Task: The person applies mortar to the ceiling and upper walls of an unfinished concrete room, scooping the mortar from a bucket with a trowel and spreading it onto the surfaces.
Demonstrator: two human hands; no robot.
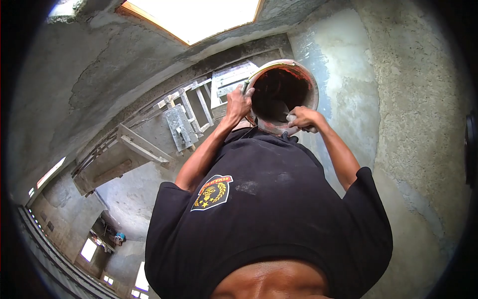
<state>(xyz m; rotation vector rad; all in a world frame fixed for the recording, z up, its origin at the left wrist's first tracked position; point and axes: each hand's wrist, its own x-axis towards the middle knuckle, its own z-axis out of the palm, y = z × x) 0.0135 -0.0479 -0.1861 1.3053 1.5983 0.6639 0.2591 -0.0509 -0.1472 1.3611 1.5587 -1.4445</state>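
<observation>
A round bucket (312, 94) with a pale, mortar-smeared rim and reddish inner edge is tipped so its dark inside faces me. My left hand (239, 103) is closed on the left side of its rim, where a small greenish piece shows by the fingers. My right hand (304, 118) is closed round the handle of a trowel at the lower right of the opening. The grey trowel blade (279, 110) reaches into the bucket. What lies deeper inside is too dark to make out.
A flat grey board (180, 127) with a handle rests left of my left arm. Wooden frames and slats (191, 107) stand behind it. A rough plastered wall (408, 99) rises on the right. Above is a bright wood-framed opening (199, 17).
</observation>
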